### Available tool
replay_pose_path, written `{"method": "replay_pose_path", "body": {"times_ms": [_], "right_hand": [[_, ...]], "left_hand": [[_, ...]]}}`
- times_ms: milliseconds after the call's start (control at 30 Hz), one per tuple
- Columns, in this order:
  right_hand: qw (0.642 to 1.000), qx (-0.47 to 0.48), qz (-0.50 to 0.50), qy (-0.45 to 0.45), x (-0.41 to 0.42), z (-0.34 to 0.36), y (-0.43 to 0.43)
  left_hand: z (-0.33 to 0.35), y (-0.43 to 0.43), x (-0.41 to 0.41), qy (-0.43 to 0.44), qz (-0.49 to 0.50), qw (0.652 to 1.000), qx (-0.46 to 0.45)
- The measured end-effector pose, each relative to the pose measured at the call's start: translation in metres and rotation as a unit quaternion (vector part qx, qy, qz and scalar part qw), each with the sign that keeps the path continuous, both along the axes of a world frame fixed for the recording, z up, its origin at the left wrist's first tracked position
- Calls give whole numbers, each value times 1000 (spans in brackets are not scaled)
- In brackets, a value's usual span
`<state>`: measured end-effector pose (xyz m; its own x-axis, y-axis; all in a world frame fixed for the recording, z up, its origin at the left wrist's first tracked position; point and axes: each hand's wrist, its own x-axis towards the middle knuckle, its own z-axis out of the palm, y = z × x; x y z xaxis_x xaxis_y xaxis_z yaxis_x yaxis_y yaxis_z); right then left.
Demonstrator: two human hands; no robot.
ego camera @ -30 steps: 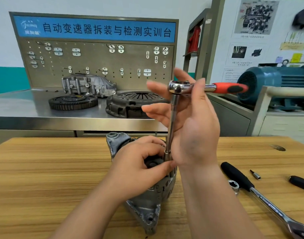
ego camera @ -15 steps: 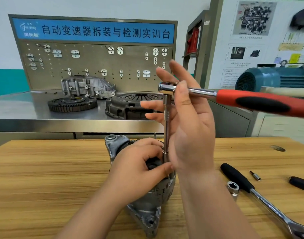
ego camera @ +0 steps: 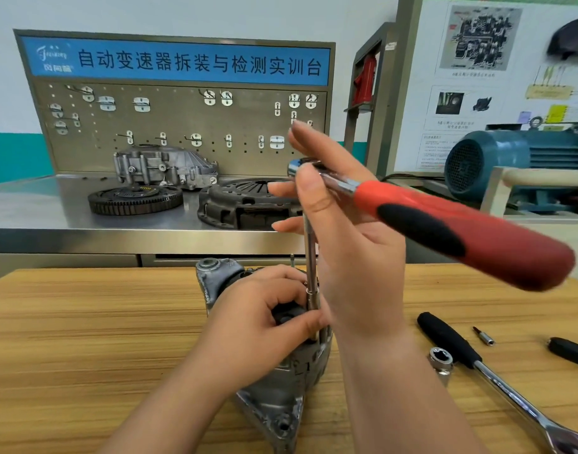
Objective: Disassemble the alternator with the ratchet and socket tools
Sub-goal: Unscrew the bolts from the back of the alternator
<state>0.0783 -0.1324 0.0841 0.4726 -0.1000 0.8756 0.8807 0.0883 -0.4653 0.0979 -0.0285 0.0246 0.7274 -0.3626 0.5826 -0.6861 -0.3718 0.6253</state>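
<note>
Head view shows the alternator standing near the tabletop's front edge, midway along. Best done, I'd judge, by holding the extension bar plumb so the socket sits square on its fastener while the ratchet swings. The left hand curls over the alternator's top, thumb touching the socket. The right hand pinches the ratchet's neck under the thumb, other fingers spread.

The left hand and right hand are ungloved, with forearms bare down to the frame's lower edge. Nails on the fingers are short and plain.
</note>
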Motion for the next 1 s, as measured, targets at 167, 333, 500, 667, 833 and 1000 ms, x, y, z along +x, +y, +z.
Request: {"method": "replay_pose_path", "body": {"times_ms": [167,333,500,667,833,1000], "right_hand": [[987,72,115,83,0,-1,0],[975,105,137,142,-1,-1,-3],[990,64,102,70,0,0,-1],[993,27,101,50,0,0,0],[975,108,165,99,0,-1,0],[959,148,191,148,-2,1,-4]], "left_hand": [[-1,0,0,-11,9,1000,17],[-2,0,0,-5,3,1000,4],[0,0,0,11,-11,1000,-5],[1,-1,-1,-9,9,1000,6],[1,0,-2,-11,7,1000,15],[1,2,-2,9,-19,1000,-1]]}}
